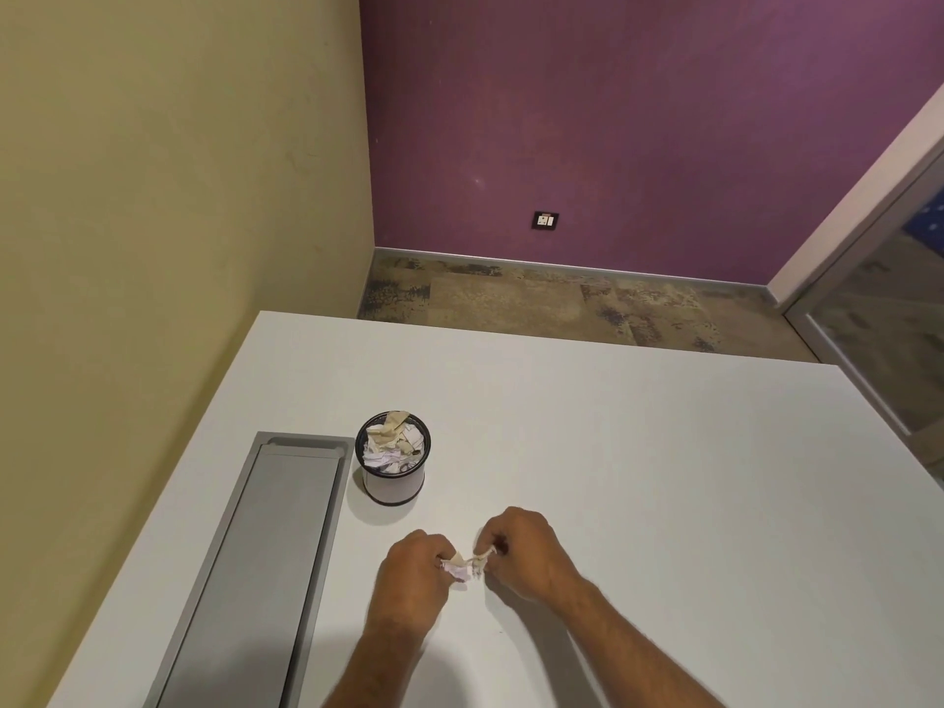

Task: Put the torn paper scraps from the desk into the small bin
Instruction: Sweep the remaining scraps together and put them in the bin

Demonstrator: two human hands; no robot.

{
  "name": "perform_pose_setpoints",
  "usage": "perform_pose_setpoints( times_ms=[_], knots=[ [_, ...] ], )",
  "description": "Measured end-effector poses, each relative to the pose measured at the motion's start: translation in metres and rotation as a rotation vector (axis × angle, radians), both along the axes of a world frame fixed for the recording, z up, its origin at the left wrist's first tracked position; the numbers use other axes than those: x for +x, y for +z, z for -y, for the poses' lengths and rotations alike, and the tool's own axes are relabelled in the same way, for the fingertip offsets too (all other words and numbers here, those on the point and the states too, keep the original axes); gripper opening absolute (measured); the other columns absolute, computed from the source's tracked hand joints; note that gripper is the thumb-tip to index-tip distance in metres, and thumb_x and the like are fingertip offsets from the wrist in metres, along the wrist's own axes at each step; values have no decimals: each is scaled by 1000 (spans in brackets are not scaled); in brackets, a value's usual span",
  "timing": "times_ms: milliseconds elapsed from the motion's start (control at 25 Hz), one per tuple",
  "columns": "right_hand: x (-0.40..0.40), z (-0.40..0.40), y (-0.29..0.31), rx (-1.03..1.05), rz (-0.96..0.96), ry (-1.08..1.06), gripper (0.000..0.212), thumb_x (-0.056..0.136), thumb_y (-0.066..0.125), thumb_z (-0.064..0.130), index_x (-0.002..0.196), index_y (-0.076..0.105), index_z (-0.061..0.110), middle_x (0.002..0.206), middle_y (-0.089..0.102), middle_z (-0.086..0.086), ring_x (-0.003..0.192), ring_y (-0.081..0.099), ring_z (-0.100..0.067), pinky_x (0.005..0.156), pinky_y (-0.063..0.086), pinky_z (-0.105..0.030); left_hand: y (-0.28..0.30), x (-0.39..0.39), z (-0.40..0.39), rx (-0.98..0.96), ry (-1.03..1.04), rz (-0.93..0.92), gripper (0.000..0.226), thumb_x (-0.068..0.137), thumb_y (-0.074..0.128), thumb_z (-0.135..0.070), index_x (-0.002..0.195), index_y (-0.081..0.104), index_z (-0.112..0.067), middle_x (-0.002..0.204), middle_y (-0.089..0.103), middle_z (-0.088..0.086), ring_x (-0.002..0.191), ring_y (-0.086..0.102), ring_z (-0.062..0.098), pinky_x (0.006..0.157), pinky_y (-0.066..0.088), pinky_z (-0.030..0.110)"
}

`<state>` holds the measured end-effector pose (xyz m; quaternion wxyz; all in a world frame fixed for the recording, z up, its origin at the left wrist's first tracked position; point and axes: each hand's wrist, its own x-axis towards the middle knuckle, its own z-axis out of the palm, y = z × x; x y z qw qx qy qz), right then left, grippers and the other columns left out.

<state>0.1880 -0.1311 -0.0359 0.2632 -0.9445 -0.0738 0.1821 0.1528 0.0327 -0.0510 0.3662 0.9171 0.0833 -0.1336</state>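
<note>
- Paper scraps (466, 567): in the head view, the last visible ones on the table (638, 477) are a small bunch of tan and pale bits, pinched between both hands just in front of the small bin (392, 459).
- Left hand (416, 567): its grip is clenched on the pale end of the bunch, fingers curled under.
- Right hand (526, 549): its grip is pinched on the tan end, fingertips meeting the paper; whether the bunch rests on the table or is lifted just clear cannot be told.
- Small bin: upright, beside the grey recessed tray (255, 569), already heaped with crumpled tan and white paper that rises to its rim.
- Progress, as a judgement: most of the job looks done, since no other loose scraps show anywhere around the bin.
- What remains: carrying this bunch over the rim and letting go; with the bin so full, pieces could slide off the top.
</note>
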Motion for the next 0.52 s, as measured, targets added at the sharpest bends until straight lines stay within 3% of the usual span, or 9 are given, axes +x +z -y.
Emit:
perform_pose_setpoints(
  times_ms=[160, 320, 400, 520],
  knots=[
    [4, 11, 16, 124, -25, -126, 19, 69, 71, 5, 73, 76, 23, 73, 71, 12, 63, 60, 0, 61, 50, -15, 2, -5, -6, -61, 91, -27, 21, 78, 63, -5, 79, 76, -22, 86, 74, -6, 76, 66, 10, 71, 52, 18],
    [24, 11, 59, 475, -84, -358, 21, 66, 80, -1, 70, 76, 19, 71, 71, 0, 63, 70, -14, 69, 61, -30, 4, -13, -12, -107, 86, -39, 27, 75, 69, -3, 67, 74, -28, 77, 72, -12, 66, 66, -2, 61, 48, 4],
    [39, -2, 84, 608, -83, -359, 21, 68, 79, -6, 72, 76, 14, 75, 71, -9, 64, 71, -20, 70, 62, -36, 6, -17, -14, -134, 107, -35, 38, 72, 70, -1, 56, 66, -35, 72, 71, -14, 65, 66, -6, 60, 48, 3],
    [60, -35, 112, 648, -46, -249, 21, 68, 79, -8, 73, 75, 12, 71, 70, -7, 62, 69, -17, 66, 61, -30, 13, -21, -16, -162, 122, -25, 39, 70, 75, -2, 54, 64, -36, 64, 67, -17, 65, 63, -15, 55, 44, 0]
  ],
)
